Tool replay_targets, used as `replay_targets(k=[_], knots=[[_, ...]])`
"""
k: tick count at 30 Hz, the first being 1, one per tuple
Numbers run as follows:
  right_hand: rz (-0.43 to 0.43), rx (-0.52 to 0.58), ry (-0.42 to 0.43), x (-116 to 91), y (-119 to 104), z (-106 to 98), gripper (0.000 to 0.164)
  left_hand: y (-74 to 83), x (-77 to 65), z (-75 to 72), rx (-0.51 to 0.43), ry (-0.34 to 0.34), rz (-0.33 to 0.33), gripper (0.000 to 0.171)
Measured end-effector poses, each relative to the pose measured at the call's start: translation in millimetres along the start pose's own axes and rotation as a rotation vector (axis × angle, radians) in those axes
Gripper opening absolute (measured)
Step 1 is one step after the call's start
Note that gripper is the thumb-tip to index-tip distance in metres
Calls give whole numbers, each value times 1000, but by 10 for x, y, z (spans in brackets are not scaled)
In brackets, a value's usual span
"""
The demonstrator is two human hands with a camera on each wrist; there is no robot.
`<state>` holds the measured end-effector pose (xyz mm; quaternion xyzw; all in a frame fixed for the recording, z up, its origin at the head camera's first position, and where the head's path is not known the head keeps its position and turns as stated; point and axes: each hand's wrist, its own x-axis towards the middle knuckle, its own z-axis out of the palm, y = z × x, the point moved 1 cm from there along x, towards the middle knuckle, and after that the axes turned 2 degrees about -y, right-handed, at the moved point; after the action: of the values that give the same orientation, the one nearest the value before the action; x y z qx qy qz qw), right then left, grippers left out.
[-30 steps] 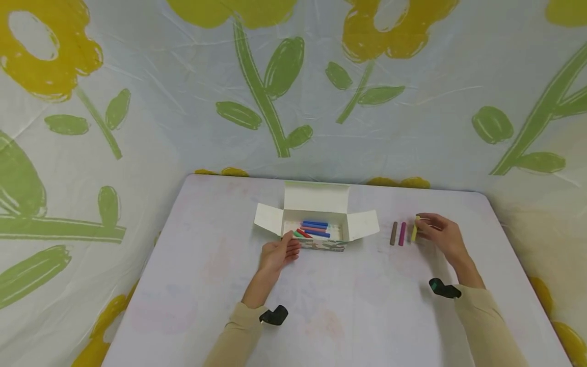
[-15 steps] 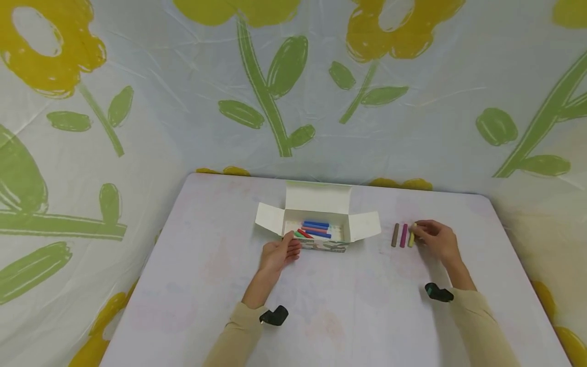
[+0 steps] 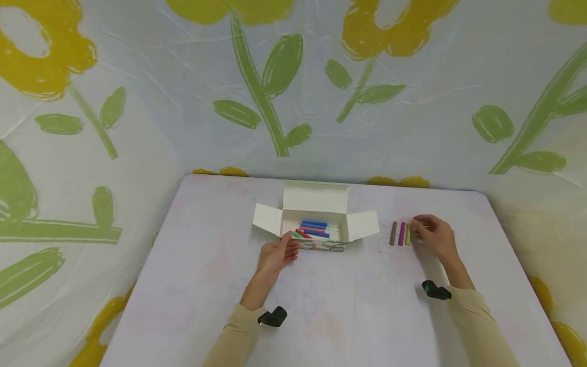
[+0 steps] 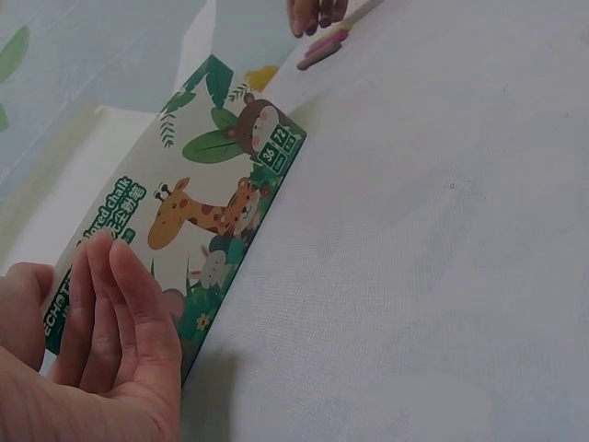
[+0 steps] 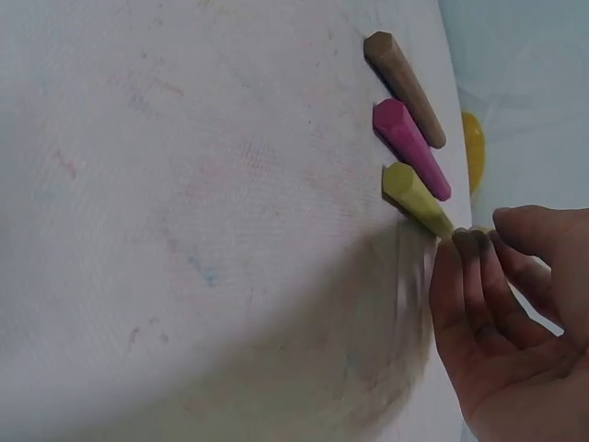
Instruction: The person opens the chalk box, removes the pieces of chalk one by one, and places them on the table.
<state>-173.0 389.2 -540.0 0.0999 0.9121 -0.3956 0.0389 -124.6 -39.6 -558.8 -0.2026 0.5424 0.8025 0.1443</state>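
My left hand [image 3: 276, 255] grips the front rim of an open chalk box [image 3: 323, 245] in the head view, its thumb over the edge and its fingers along the printed outer wall. Blue, pink, red and green chalk sticks [image 3: 315, 225] lie inside. To the right, a brown chalk [image 5: 408, 87], a magenta chalk [image 5: 412, 149] and a yellow chalk [image 5: 416, 196] lie side by side on the table. My right hand [image 3: 436, 237] is just right of the yellow chalk, relaxed fingertips right at its far end and the full stick in sight.
The lid [image 3: 315, 198] stands up at the back of the box, with side flaps [image 3: 362, 225] spread outward. A pale table [image 3: 348, 300] carries everything. Flower-patterned sheets [image 3: 183, 102] rise behind it and at the sides.
My right hand has lowered the yellow chalk from a raised, tilted hold, set it down beside the magenta one, and loosened from it. My left hand has stayed on the box.
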Motion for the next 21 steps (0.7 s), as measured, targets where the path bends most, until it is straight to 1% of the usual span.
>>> replay_targets(k=[3, 7, 13, 18, 21], knots=[[-10, 10, 4, -24, -65, -14, 49, -2, 0, -7, 11, -4, 3, 47], [-49, 23, 7, -53, -185, -22, 48, -1, -8, -12, 24, -13, 7, 49], [-113, 74, -6, -87, -411, -42, 51, 10, -27, -5, 24, -13, 3, 48], [-145, 111, -17, -103, -586, -58, 49, 10, -32, -4, 17, -18, 1, 48], [-156, 116, -15, -96, -665, -54, 49, 8, -33, -5, 11, -22, -1, 47]])
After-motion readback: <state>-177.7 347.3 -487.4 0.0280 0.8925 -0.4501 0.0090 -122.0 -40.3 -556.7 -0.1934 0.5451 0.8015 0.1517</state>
